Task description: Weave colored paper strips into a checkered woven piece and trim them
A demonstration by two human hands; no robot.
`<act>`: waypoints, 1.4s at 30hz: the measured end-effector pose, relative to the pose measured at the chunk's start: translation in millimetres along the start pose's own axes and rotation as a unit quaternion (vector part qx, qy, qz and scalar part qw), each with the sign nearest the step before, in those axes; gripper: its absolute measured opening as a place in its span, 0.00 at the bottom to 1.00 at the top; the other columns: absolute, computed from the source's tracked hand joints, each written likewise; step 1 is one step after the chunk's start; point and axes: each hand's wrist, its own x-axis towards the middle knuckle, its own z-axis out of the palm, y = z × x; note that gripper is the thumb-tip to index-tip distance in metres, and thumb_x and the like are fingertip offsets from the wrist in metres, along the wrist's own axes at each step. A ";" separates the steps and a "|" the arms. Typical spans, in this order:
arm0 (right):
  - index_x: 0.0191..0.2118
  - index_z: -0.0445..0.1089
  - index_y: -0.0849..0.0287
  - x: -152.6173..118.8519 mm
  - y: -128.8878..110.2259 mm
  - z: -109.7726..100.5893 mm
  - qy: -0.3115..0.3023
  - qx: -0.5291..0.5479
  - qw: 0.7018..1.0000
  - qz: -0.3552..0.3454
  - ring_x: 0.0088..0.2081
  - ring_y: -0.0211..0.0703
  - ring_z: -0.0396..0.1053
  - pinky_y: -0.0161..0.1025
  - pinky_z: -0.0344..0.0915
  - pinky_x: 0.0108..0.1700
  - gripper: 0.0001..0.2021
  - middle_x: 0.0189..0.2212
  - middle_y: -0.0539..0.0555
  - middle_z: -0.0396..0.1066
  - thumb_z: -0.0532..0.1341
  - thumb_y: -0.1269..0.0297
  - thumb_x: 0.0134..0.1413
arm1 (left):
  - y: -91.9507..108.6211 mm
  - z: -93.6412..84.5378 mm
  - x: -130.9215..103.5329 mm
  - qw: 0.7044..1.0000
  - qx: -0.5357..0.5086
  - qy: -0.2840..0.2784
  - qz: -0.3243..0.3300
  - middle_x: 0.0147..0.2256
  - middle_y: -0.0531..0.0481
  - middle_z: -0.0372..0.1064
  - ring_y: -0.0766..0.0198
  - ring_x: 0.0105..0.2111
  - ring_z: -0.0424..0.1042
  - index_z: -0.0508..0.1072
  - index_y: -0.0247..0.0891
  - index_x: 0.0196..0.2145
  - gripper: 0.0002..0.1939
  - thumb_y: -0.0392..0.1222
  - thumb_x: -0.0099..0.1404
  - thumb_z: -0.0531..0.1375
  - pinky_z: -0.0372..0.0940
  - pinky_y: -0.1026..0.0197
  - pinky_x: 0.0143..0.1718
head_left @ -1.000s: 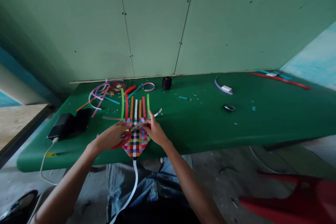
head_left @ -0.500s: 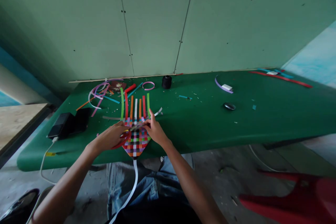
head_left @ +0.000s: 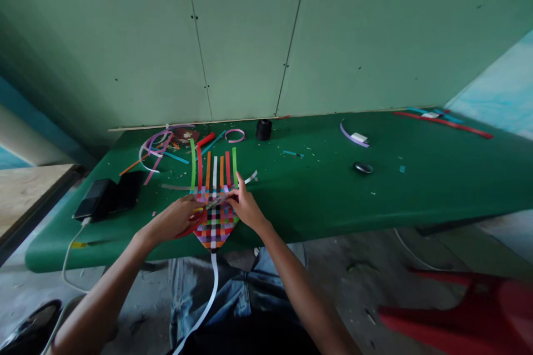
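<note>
A pointed mat of woven coloured strips (head_left: 215,227) lies at the table's front edge, its loose green, red, orange and white ends fanning away from me. My left hand (head_left: 179,218) is closed around red-handled scissors (head_left: 192,227), with the metal blades (head_left: 215,202) lying across the weave. At the weave's right side, my right hand (head_left: 246,205) pinches a strip close to the blade tips; its upper finger points up. Exactly what the fingertips grip is partly hidden. One pale strip end (head_left: 251,177) sticks out beyond that hand. A white strip (head_left: 214,283) hangs from the point down over my lap.
On the green table (head_left: 316,199), loose curled strips (head_left: 156,147) and a red-handled tool (head_left: 206,140) lie back left. Behind are a pink ring (head_left: 235,135) and black spool (head_left: 264,130). A black device (head_left: 95,199) with a cable sits left, a dark mouse-like object (head_left: 363,168) right.
Both hands, the scissors and the weave stay almost in place. The whole view has shifted very slightly.
</note>
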 end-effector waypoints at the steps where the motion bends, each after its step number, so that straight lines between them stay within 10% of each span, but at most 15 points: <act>1: 0.79 0.29 0.53 0.1 0.1 0.1 -0.001 0.002 1.000 -0.001 0.43 0.48 0.79 0.51 0.74 0.51 0.47 0.43 0.55 0.81 0.59 0.73 0.65 | -0.5 0.7 -0.2 1.000 -0.002 0.001 -0.003 0.50 0.43 0.75 0.55 0.47 0.76 0.78 0.44 0.56 0.19 0.34 0.71 0.56 0.71 0.58 0.47; 42: 0.78 0.29 0.53 0.5 3.0 -0.4 -0.008 -0.009 1.000 0.014 0.42 0.47 0.78 0.50 0.75 0.50 0.48 0.41 0.53 0.80 0.60 0.74 0.63 | 0.1 -8.2 11.9 1.000 0.017 -0.020 0.007 0.46 0.45 0.73 0.56 0.46 0.74 0.77 0.44 0.55 0.21 0.32 0.68 0.57 0.68 0.59 0.47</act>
